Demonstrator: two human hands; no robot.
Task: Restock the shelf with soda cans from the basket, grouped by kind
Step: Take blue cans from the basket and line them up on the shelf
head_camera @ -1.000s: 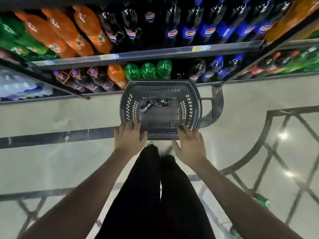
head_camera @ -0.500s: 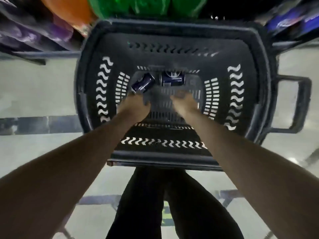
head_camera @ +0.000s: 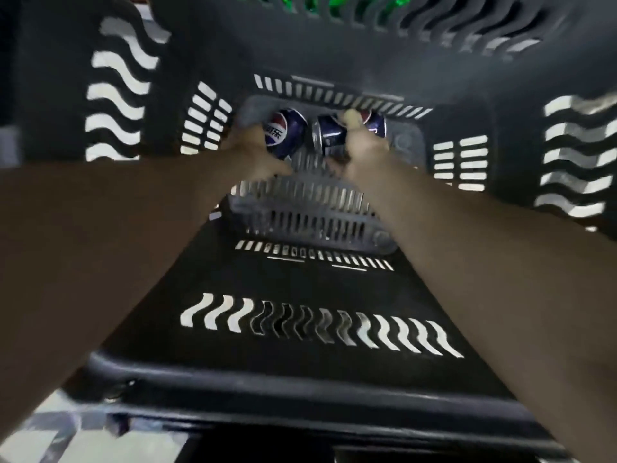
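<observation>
A dark grey plastic basket (head_camera: 300, 389) fills the head view, and both my arms reach down to its floor. Two dark blue Pepsi cans lie there side by side. My left hand (head_camera: 253, 152) grips the left can (head_camera: 283, 132), whose round logo faces up. My right hand (head_camera: 362, 145) curls round the right can (head_camera: 329, 133), with a fingertip over its top side. The shelf is out of view apart from a green glimpse through the basket's far slots.
The basket's slotted walls (head_camera: 117, 101) rise close around both hands. Green bottles (head_camera: 337, 1) show through the far wall. Pale tiled floor (head_camera: 43, 439) appears at the bottom left, below the basket's near rim.
The camera has dropped much closer into the basket. Both hands went from the near rim down to the floor of the basket and closed round the two cans.
</observation>
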